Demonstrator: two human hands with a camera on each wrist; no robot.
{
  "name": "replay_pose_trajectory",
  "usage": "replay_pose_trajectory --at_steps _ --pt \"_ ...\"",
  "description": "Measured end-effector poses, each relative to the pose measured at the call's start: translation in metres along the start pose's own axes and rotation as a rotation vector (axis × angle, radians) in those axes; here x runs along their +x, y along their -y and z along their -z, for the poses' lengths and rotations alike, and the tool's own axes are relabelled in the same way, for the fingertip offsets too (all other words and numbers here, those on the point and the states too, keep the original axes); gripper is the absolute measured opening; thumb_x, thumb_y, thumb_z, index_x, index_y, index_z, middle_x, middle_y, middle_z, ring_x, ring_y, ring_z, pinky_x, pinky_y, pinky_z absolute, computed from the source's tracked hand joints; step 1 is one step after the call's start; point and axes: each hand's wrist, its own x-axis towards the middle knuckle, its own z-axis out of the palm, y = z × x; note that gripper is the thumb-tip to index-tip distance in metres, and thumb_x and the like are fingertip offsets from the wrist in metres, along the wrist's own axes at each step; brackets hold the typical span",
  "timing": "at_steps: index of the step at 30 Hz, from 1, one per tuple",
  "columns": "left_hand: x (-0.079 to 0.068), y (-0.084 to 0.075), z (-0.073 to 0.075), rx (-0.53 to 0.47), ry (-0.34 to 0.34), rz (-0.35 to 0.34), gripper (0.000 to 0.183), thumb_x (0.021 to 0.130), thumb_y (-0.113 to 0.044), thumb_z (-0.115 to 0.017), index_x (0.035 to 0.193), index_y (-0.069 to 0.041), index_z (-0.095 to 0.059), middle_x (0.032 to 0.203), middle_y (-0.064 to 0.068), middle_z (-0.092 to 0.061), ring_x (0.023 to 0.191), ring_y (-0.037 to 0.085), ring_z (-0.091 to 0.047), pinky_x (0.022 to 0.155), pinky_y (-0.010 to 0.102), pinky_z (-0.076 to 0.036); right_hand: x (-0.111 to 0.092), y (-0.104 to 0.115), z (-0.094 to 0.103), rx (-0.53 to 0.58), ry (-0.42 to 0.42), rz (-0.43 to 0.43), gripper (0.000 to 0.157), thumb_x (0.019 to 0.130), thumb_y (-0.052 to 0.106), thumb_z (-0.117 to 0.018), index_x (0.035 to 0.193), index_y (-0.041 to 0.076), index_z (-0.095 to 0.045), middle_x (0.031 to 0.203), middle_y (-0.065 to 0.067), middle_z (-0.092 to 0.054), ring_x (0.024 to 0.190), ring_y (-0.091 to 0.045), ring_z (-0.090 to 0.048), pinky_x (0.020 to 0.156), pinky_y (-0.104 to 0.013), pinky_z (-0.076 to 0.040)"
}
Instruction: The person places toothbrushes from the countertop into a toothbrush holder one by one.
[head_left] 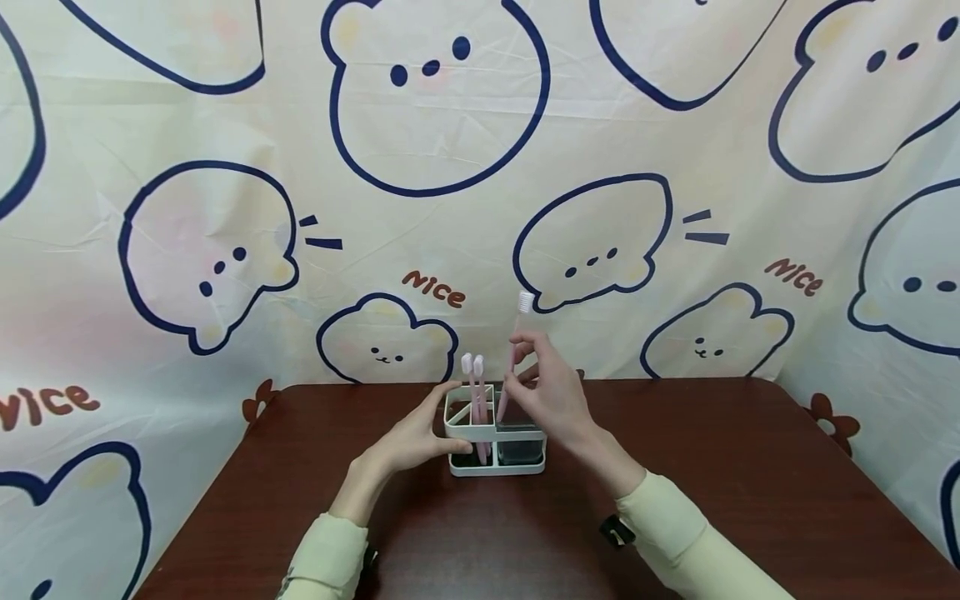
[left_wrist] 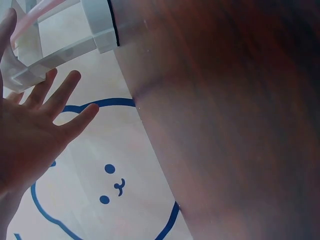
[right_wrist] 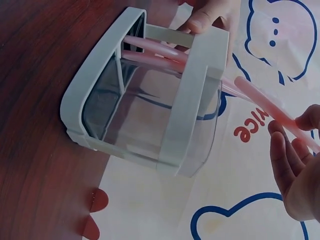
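A pale toothbrush holder (head_left: 510, 434) with a divided top and a clear cup (right_wrist: 145, 110) on its right side stands on the table. Two pink toothbrushes (head_left: 480, 404) are upright in its left part, white heads up. My left hand (head_left: 405, 437) holds the holder's left side, thumb at the front and index finger near the back rim; the other fingers (left_wrist: 75, 122) spread out beside it. Between thumb and fingers my right hand (head_left: 555, 396) pinches a third pink toothbrush (right_wrist: 265, 102), bristles up. Its lower handle end is just above the holder's right part.
The dark brown table (head_left: 667, 500) extends around the holder on both sides. Close behind its far edge hangs a cream cloth (head_left: 480, 233) printed with bear outlines. A small black device (head_left: 617, 531) sits at the right wrist.
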Motion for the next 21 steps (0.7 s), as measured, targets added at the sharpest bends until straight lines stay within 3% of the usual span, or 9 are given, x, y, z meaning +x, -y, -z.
replay_pose_trajectory --at_steps 10,16,21 --pt "0.000 0.000 0.000 -0.007 0.001 -0.013 0.094 0.079 -0.039 -0.083 0.153 -0.029 -0.026 0.159 0.007 -0.031 0.137 0.029 -0.042 0.110 0.064 -0.036 -0.001 -0.005 -0.015 -0.005 -0.027 0.046 0.053 0.087 0.000 -0.072 0.130 0.014 -0.047 0.102 -0.008 -0.060 0.073 -0.018 -0.072 0.060 -0.019 -0.057" --pt "0.000 0.000 0.000 -0.004 -0.001 -0.011 0.095 0.079 -0.039 -0.084 0.154 -0.028 -0.026 0.159 0.007 -0.031 0.139 0.030 -0.042 0.111 0.064 -0.034 -0.003 -0.008 -0.022 -0.085 -0.026 0.082 0.049 0.088 0.003 -0.072 0.129 0.012 -0.048 0.102 -0.006 -0.062 0.074 -0.016 -0.072 0.057 -0.016 -0.054" --pt "0.000 -0.001 0.001 -0.005 0.000 -0.010 0.094 0.078 -0.040 -0.084 0.152 -0.030 -0.027 0.160 0.008 -0.030 0.139 0.030 -0.041 0.111 0.065 -0.034 -0.006 -0.010 -0.029 -0.159 -0.013 0.110 0.045 0.087 0.005 -0.073 0.126 0.012 -0.050 0.101 -0.006 -0.065 0.079 -0.017 -0.073 0.060 -0.022 -0.057"
